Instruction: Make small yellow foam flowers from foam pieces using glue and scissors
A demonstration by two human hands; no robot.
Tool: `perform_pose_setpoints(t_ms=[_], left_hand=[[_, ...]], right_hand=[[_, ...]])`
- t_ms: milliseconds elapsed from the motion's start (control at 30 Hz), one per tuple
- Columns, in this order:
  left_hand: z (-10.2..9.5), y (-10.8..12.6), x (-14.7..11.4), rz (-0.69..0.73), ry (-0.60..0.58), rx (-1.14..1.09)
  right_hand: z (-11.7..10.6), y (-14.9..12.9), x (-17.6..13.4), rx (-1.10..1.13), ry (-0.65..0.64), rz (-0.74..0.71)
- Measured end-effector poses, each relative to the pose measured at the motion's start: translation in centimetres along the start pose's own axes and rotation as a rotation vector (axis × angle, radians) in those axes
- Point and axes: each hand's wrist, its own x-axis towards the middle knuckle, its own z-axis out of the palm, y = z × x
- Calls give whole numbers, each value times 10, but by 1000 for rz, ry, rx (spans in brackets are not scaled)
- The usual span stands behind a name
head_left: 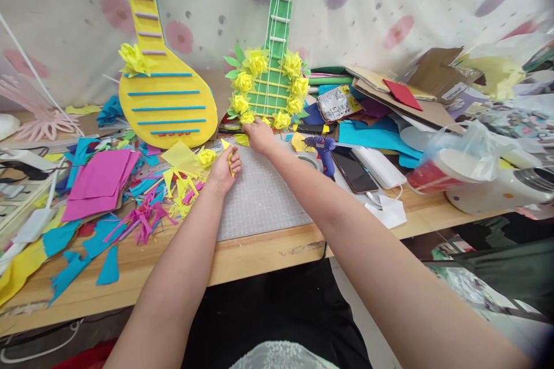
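Note:
My left hand (225,168) is closed around a folded yellow paper piece (231,165), whose pointed tip sticks up above the fingers. Beside it on the left lies a yellow paper flower (206,157). My right hand (259,136) reaches to the foot of a green paper guitar (269,89) trimmed with yellow flowers and green leaves. Its fingers are bent together by the lowest flowers; what is between them is hidden. Loose yellow paper (242,139) lies just left of that hand. A yellow guitar-like shape (168,105) with blue strips leans at the left.
A grey cutting mat (264,202) lies under my hands. At right are a blue glue gun (324,150), a phone (355,170), a white power bank (378,166) and a paper cup (450,170). Magenta sheets (99,181) and paper scraps cover the left side.

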Motion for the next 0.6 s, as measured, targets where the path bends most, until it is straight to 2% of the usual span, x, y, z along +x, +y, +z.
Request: perform_pose_setpoints(t_ms=[100,200,267,333,400,500,600], left_hand=[[-1,1,0,46,-2,-18],[-2,0,0,116,25,-5],[-1,-2,0,161,51,51],[0,-6,1,193,52,134],[0,-13,3,196,10,222],[0,-22,4,192,-51,361],[1,-29,3,193,17,446]], right_hand=[[-8,-2,-1,282,119,148],[-23,-3,-14,850,148,400],[-30,-2,-30,1284,33,479],[-32,0,-48,1582,-142,470],[-29,1,-64,1710,-224,505],[-20,2,-81,1762,-239,544],[-15,2,-88,1756,-231,522]])
